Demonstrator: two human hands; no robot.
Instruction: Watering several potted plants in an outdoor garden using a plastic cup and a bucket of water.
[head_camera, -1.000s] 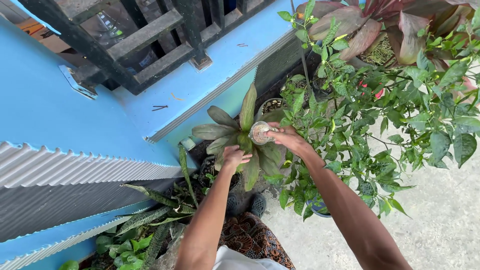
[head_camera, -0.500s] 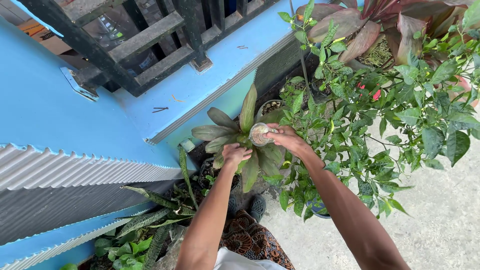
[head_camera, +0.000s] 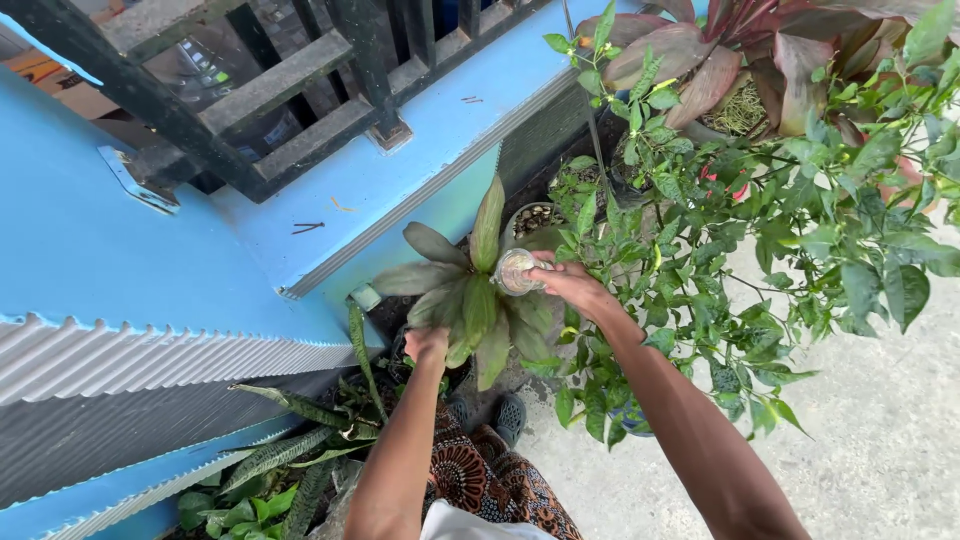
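Near: patterned brown garment (head_camera: 470, 475) and dark sandals (head_camera: 510, 415) on concrete floor (head_camera: 880, 440).

Left hand (head_camera: 427, 346): fingers curled, low beside the broad-leaved potted plant (head_camera: 478, 290), at its lower leaves; whether it grips a leaf cannot be told.

Right hand (head_camera: 570, 283): closed around a small clear jar (head_camera: 516, 271), mouth tipped over the plant's centre; contents look pale and granular, possibly feed.

Step judged: dosing the plant from the jar. Next move calls for a steady tilt held over the crown.

Beyond: snake plants (head_camera: 300, 440), leafy shrub (head_camera: 800, 220), blue ledge (head_camera: 400, 150), dark railing (head_camera: 280, 90).
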